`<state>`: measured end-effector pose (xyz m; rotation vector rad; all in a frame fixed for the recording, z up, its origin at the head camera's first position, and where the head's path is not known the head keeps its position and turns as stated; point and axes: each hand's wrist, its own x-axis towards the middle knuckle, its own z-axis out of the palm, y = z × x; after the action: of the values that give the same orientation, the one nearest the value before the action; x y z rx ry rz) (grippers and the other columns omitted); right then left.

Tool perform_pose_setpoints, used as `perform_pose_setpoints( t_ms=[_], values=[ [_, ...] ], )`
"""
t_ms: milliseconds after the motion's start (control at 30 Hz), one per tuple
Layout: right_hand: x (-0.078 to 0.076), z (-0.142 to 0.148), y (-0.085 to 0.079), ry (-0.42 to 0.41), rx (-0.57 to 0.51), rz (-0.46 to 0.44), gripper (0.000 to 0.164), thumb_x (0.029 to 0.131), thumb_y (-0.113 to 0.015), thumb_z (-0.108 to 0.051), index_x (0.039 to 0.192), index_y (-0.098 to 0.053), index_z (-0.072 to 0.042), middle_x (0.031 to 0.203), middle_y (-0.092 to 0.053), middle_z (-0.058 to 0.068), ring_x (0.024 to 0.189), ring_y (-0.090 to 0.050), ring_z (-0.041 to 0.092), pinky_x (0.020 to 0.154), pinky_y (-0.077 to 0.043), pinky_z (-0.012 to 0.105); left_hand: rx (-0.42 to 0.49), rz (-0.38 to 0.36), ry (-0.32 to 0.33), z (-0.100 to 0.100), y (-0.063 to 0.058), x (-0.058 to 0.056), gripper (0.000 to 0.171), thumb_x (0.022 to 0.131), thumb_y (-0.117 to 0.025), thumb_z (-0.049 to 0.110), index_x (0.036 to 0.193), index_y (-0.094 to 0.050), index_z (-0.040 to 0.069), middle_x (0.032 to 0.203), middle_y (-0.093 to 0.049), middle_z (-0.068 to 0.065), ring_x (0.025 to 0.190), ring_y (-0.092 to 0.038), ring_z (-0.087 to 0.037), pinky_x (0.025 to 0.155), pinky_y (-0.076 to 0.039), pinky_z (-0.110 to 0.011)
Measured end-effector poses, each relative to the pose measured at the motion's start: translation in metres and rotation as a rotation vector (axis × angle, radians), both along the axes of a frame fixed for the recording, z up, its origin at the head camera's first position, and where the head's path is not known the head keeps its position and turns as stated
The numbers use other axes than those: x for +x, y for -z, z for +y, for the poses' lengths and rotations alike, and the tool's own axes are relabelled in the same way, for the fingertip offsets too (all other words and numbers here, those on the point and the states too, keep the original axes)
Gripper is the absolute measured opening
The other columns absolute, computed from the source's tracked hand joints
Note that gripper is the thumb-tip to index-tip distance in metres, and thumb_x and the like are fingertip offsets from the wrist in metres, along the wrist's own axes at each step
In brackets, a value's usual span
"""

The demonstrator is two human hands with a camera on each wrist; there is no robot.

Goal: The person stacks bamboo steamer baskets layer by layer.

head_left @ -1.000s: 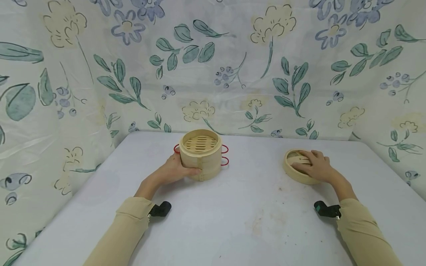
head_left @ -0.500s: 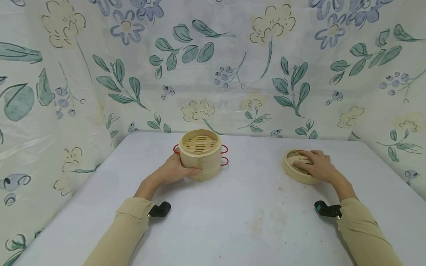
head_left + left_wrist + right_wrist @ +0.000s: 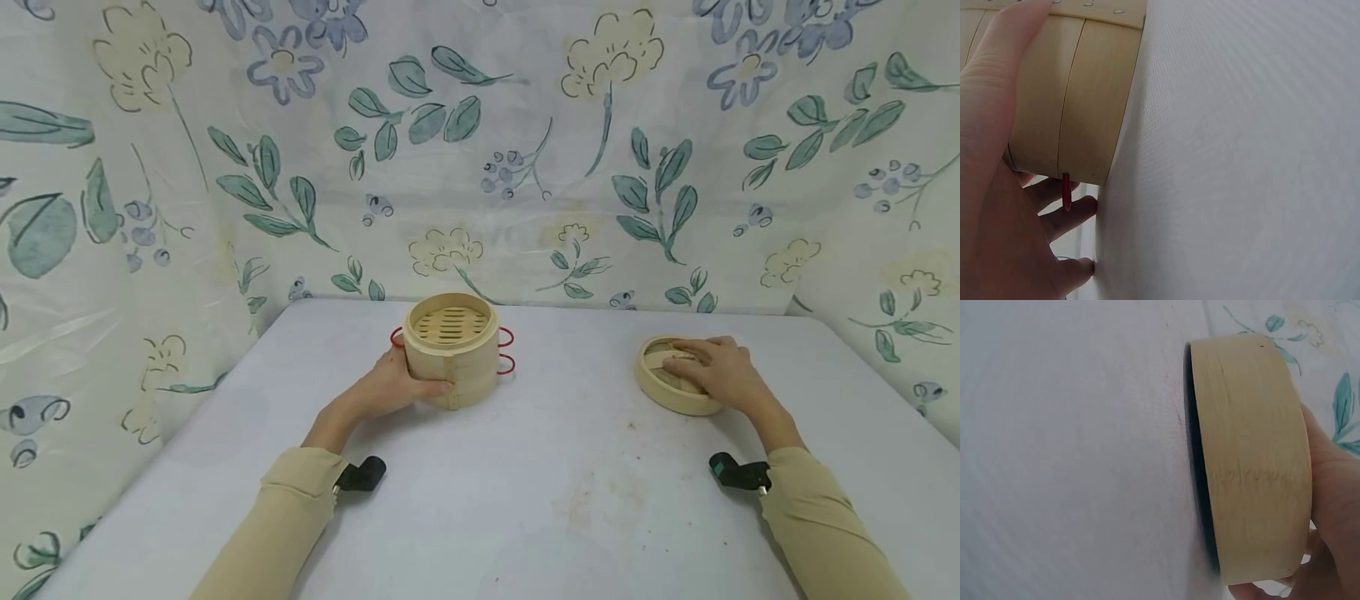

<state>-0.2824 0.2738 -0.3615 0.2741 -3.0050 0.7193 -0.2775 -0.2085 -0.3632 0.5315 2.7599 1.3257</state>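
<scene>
A round bamboo steamer [image 3: 472, 371] stands upright at the back middle of the table, its slatted top uncovered and red loops on its sides. My left hand [image 3: 393, 383] grips it from the left, thumb across the front; the left wrist view has the thumb over the wooden wall [image 3: 1094, 94] and the other fingers partly hidden behind. To the right, a shallow round bamboo steamer lid [image 3: 678, 402] lies low over the table. My right hand [image 3: 727, 375] holds it from above, thumb and fingers reaching inside the rim. In the right wrist view, a dark shadow runs along its lower edge.
The white table [image 3: 525, 500] carries small brownish stains and specks right of centre. Floral-patterned sheeting [image 3: 525, 233] hangs behind and on both sides. A black wrist-worn device [image 3: 362, 473] sits at the left cuff and another black device [image 3: 738, 472] at the right.
The right-hand lid has shifted very slightly left, and my right hand's fingers and thumb have moved a little on it. My left hand and the steamer stay where they were.
</scene>
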Motion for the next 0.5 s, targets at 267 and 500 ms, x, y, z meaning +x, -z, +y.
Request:
perform_pose_setpoints(
  t_ms=[267, 500],
  values=[
    [-0.0017, -0.0002, -0.0007, 0.03, -0.002, 0.002, 0.073, 0.096, -0.052, -0.06, 0.142, -0.049, -0.004, 0.138, -0.031, 0.044, 0.125, -0.028, 0.062, 0.089, -0.035, 0.074, 0.003, 0.004, 0.008, -0.0002, 0.0011, -0.0006, 0.093, 0.078, -0.085, 0.034, 0.15, -0.028, 0.019, 0.144, -0.049, -0.005, 0.134, -0.044, -0.025, 0.114, -0.031, -0.052],
    [-0.0037, 0.001, 0.0019, 0.042, -0.018, -0.038, 0.076, 0.096, -0.051, -0.061, 0.143, -0.046, -0.002, 0.138, -0.026, 0.047, 0.127, -0.024, 0.066, 0.093, -0.031, 0.077, -0.002, -0.001, 0.004, -0.0002, 0.0016, -0.0013, 0.094, 0.078, -0.085, 0.036, 0.151, -0.027, 0.02, 0.146, -0.047, -0.006, 0.136, -0.042, -0.026, 0.115, -0.029, -0.053]
  ],
)
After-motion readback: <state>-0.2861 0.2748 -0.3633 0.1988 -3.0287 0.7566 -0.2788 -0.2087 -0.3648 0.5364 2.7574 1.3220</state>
